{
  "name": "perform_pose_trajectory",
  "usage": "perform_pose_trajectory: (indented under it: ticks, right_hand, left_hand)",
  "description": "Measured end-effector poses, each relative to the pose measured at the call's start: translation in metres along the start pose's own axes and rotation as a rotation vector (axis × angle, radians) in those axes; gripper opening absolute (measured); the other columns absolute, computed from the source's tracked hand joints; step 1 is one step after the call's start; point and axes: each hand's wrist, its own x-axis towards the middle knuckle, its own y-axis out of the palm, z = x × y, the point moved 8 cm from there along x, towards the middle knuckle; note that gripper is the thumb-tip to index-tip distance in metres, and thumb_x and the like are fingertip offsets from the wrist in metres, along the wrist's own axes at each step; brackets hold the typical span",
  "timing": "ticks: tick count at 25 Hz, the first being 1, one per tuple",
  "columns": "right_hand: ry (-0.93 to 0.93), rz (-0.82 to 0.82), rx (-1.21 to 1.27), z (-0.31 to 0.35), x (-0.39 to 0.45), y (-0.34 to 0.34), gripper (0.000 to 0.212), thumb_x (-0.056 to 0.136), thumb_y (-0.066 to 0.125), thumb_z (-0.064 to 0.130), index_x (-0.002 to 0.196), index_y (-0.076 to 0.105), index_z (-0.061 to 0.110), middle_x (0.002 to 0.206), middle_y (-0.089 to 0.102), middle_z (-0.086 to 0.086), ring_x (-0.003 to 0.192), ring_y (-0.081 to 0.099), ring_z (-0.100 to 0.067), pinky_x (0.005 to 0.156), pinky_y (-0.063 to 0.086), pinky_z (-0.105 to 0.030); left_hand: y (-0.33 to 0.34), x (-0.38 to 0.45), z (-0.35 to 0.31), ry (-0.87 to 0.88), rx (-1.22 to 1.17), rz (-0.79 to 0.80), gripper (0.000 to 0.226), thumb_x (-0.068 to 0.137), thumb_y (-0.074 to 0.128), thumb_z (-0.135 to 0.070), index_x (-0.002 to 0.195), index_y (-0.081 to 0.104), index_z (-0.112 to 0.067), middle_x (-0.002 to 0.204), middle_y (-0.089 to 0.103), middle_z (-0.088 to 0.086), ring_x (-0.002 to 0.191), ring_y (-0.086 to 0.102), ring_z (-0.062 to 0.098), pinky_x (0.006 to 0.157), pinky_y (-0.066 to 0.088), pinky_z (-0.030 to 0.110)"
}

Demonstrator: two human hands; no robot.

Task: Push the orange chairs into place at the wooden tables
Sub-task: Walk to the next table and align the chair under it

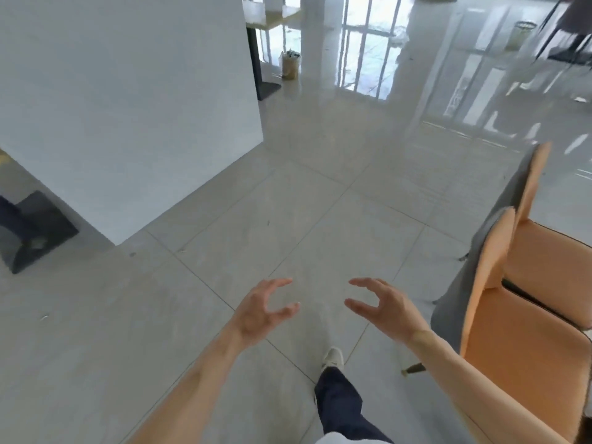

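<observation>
A pale tiled floor [288, 219] fills most of the view, with a white wall block [128, 107] at the left and, beyond its far corner, a wooden table [272, 14] on a dark post. Two orange chairs stand in a row along the right edge: the near chair [512, 331] and the far chair [544, 251], backs toward the open floor, seats facing right; their table is probably out of frame. The right hand [384, 307] hangs nearer the near chair's back; the left hand [259, 310] is well apart from it. Both hands are empty, fingers curled and spread, touching nothing.
</observation>
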Motion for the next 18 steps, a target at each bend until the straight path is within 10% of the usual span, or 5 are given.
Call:
perform_pose_trajectory:
  ticks: [18]
  right_hand:
    - [0.326, -0.326, 0.140, -0.132, 0.196, -0.193, 0.050, 0.086, 0.063, 0.053, 0.130, 0.055, 0.031, 0.133, 0.056, 0.008, 0.122, 0.052, -0.013, 0.104, 0.041, -0.030]
  left_hand:
    - [0.066, 0.373, -0.163, 0.262, 0.166, 0.357, 0.054, 0.083, 0.074, -0.040, 0.133, 0.054, -0.030, 0.132, 0.053, -0.011, 0.126, 0.046, 0.002, 0.105, 0.029, 0.020]
